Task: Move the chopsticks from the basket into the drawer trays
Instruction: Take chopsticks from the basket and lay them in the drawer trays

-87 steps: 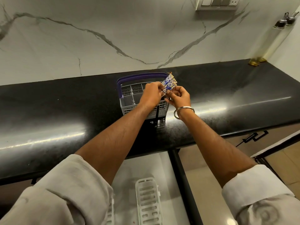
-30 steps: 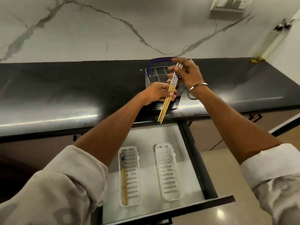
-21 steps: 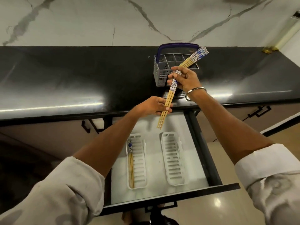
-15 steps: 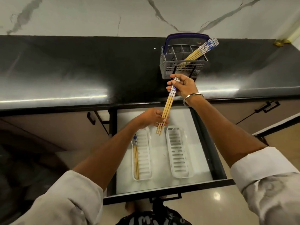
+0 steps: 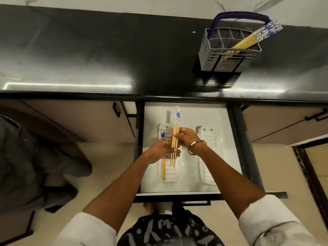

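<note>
Over the open drawer (image 5: 236,139), above its left tray (image 5: 168,175) near the left edge: held chopsticks (image 5: 174,139), pinched mid-shaft by right hand (image 5: 186,138) and cradled lower down by curled fingers of left hand (image 5: 159,150). Lying already in that tray, one pair (image 5: 163,167); leaning in the basket (image 5: 229,54) at the countertop's (image 5: 88,55) far right, remaining chopsticks (image 5: 255,39). Judged light, stiff, smooth and prone to roll or fan apart; best gripped as a bundle around the bare wooden middle.

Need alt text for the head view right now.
Both hands, left and right, hold a few chopsticks above the left tray in the open drawer. More chopsticks lean in the basket on the black counter.
</note>
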